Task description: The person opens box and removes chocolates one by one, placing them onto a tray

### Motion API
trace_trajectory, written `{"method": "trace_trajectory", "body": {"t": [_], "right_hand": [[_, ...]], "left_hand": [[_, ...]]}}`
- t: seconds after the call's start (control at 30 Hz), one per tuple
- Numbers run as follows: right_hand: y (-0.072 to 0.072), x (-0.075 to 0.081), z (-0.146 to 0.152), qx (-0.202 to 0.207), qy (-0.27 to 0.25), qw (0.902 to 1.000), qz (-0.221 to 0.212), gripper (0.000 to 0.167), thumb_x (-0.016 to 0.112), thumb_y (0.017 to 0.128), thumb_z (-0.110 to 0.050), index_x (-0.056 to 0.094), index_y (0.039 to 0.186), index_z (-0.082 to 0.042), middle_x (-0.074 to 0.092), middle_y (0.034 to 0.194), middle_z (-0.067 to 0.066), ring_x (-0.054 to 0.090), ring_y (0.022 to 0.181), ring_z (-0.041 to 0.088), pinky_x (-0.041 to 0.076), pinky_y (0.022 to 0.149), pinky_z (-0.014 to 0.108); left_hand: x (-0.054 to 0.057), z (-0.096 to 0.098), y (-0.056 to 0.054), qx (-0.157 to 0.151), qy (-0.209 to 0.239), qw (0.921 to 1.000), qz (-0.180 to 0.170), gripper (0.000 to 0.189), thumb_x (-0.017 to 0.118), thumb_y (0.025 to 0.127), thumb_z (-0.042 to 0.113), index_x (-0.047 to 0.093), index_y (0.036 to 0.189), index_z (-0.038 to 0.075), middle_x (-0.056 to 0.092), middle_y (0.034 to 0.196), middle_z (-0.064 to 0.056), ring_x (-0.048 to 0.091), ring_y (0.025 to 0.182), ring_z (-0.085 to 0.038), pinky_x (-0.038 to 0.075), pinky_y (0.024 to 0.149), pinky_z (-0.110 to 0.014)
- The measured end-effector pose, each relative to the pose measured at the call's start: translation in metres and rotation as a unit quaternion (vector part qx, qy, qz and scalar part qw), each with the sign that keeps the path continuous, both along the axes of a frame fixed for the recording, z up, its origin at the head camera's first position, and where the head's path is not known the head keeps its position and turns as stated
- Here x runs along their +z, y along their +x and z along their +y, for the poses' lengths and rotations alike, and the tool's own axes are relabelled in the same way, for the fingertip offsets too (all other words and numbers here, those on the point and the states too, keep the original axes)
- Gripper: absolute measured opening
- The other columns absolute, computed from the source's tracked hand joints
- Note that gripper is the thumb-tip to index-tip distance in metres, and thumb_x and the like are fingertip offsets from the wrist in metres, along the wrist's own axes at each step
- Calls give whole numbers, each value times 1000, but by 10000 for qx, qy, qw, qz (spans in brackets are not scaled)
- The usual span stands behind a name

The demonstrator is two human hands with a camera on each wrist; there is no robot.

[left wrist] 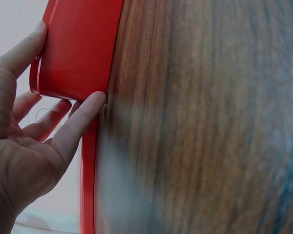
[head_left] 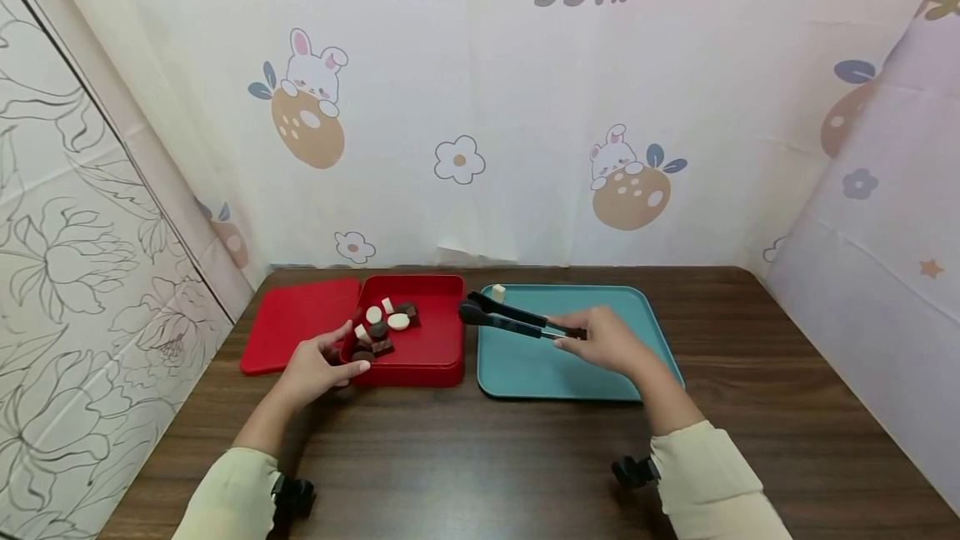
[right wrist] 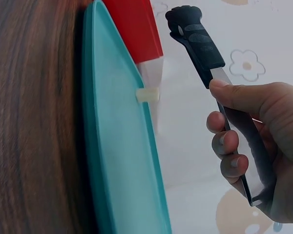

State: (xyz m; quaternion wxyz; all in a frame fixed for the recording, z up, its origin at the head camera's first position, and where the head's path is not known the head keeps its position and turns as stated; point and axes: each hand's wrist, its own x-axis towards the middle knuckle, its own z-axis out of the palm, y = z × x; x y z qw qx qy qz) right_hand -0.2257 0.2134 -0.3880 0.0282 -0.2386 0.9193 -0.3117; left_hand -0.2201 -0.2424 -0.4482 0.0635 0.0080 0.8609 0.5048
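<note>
Right hand (head_left: 606, 342) grips black-tipped, apparently metal tongs (head_left: 517, 327) near a teal rectangular tray (head_left: 558, 377); left hand (head_left: 315, 369) grasps a red rectangular box (head_left: 438, 336).

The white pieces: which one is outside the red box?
The white block at the far-left corner of the teal tray; the other visible white pieces all lie inside the red box.

- home-like nook suggested; exact room can't be pinned down
- wood-grain table (head_left: 465, 461) is backed by bunny-print sheeting (head_left: 525, 90)
- left side is closed off by floral-print panel (head_left: 67, 273)
</note>
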Motion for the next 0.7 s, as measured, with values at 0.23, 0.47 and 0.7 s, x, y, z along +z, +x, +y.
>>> {"method": "trace_trajectory", "body": {"t": [0.23,0.47,0.7], "right_hand": [[5,-5,14,-290,127,9995,13,39,68,92,-14,63,130,-7,46,59,-3,34,48,11,35,46,27],[9,-11,26,-332,335,9988,106,38,69,91,-13,64,128,-4,43,53,-3,26,44,8,33,44,27],[9,-15,32,-370,584,9976,-45,40,70,90,-14,64,128,-5,44,52,-3,24,41,8,33,43,26]], "left_hand": [[-1,0,-1,5,6,10000,-20,91,84,76,34,37,151,15,53,125,-23,63,79,-23,59,69,-35],[-1,0,-1,3,19,10000,5,90,84,76,33,37,151,14,53,125,-23,64,76,-22,59,69,-34],[-2,-1,-1,1,-1,10000,-17,90,84,77,34,37,151,15,52,127,-24,64,75,-22,59,69,-34]]}}
